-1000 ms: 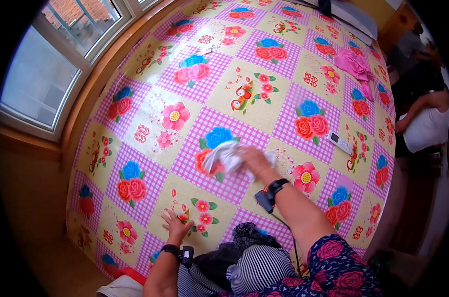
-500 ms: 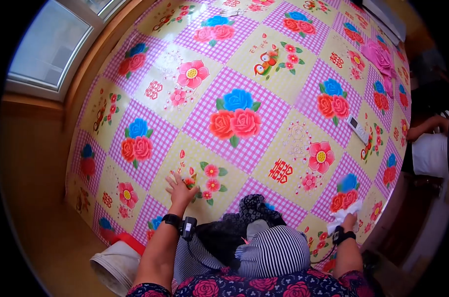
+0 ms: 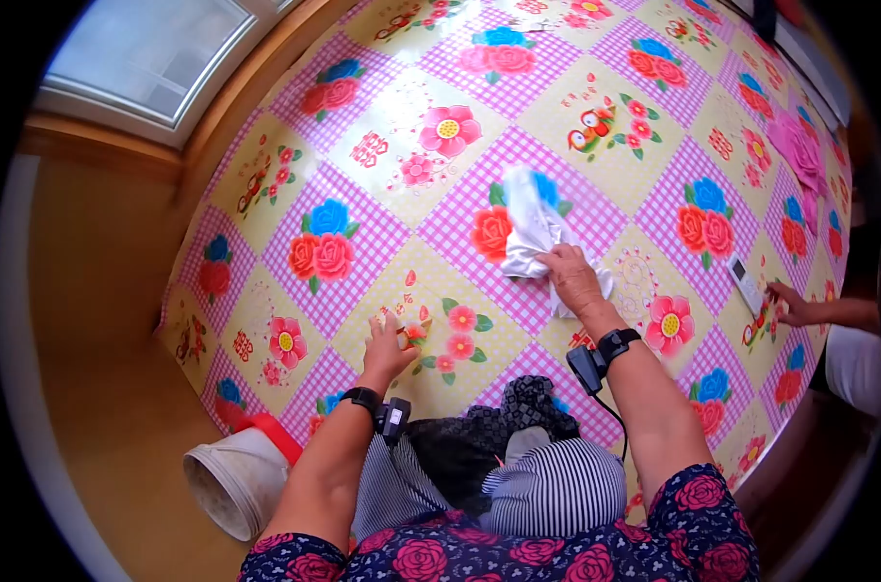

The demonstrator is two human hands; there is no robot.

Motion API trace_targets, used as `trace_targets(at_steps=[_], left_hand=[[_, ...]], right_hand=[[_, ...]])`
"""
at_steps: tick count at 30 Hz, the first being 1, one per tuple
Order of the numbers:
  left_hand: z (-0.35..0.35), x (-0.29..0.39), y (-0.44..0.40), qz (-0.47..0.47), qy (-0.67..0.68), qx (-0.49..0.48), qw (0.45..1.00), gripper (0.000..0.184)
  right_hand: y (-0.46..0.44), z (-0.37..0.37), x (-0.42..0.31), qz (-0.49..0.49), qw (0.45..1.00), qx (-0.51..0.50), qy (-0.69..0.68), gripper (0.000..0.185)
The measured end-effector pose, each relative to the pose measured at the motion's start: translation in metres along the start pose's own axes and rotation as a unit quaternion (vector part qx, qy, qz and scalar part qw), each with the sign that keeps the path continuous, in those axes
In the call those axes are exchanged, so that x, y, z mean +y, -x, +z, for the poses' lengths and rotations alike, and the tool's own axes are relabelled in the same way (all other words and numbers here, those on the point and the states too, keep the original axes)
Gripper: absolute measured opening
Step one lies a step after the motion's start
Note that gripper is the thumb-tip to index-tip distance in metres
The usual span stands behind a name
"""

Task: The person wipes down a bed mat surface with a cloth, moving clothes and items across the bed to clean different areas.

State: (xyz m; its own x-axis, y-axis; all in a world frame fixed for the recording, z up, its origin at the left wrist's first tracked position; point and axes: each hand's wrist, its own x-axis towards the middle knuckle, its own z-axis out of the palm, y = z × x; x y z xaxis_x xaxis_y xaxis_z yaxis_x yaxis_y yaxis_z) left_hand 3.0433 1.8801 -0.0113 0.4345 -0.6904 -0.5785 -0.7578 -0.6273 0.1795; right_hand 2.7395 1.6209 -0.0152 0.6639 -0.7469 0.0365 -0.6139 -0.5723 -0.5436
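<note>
My right hand (image 3: 571, 276) grips a bunched white cloth (image 3: 538, 228), which lies on the patterned floral covering (image 3: 460, 310) over a printed rose cluster. The far end of the cloth is smeared by motion. My left hand (image 3: 387, 351) rests on the same covering, nearer to me and to the left, with its fingers spread and nothing in them. Each wrist wears a black band with a small device. My knees in striped trousers are bent on the surface, with a dark patterned fabric (image 3: 538, 405) beside them.
A white remote control (image 3: 746, 284) lies at the right, and another person's hand (image 3: 792, 305) reaches in beside it. Farther back is a crumpled pink cloth (image 3: 798, 153). A whitish bucket (image 3: 229, 485) lies tilted at the lower left. A window (image 3: 149, 58) borders the far left.
My right hand has swept the white cloth from the near right edge to the middle of the covering. My left hand stays planted. The other person's hand has come in near the remote control.
</note>
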Motion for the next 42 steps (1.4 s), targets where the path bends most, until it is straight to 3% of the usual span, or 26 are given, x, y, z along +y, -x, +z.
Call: trace_targets(at_steps=[7,9,14,20,28,31,33,34,37,40,42], left_hand=[[-0.003,0.01,0.0,-0.018,0.033,-0.015,0.999,0.107],[-0.007,0.014,-0.004,-0.019,0.036,-0.02,0.999,0.107],[-0.001,0.005,-0.001,-0.019,0.081,-0.017,0.996,0.105],[0.005,-0.006,-0.01,0.001,0.115,-0.028,0.993,0.102],[-0.05,-0.014,-0.004,-0.003,0.126,-0.161,0.979,0.085],[-0.078,-0.063,-0.039,0.047,0.069,-0.269,0.96,0.077],[-0.123,-0.082,-0.056,0.034,0.017,-0.196,0.98,0.069],[-0.146,-0.095,-0.064,0.038,0.045,-0.125,0.99,0.063],[-0.235,-0.098,-0.073,0.007,0.157,-0.035,0.987,0.051],[-0.277,-0.088,-0.066,-0.008,0.122,0.106,0.987,0.05],[-0.294,-0.081,-0.054,0.003,0.112,0.08,0.99,0.052]], right_hand=[[0.028,-0.035,0.096,0.146,0.972,0.122,0.136,0.032],[0.048,-0.055,0.12,0.233,0.955,0.149,0.109,0.033],[0.088,-0.065,0.146,0.286,0.93,0.099,0.21,0.037],[0.064,-0.07,0.162,0.305,0.92,-0.018,0.247,0.04],[0.053,-0.064,0.167,0.358,0.895,-0.012,0.266,0.042],[0.052,-0.068,0.17,0.383,0.893,-0.007,0.236,0.044],[0.057,-0.062,0.184,0.384,0.898,0.011,0.216,0.045],[0.057,-0.056,0.195,0.408,0.892,0.021,0.191,0.047],[0.015,-0.051,0.156,0.425,0.896,0.082,0.1,0.049],[-0.01,-0.032,0.122,0.414,0.899,-0.009,0.142,0.042],[-0.023,-0.027,0.117,0.403,0.902,-0.009,0.157,0.037]])
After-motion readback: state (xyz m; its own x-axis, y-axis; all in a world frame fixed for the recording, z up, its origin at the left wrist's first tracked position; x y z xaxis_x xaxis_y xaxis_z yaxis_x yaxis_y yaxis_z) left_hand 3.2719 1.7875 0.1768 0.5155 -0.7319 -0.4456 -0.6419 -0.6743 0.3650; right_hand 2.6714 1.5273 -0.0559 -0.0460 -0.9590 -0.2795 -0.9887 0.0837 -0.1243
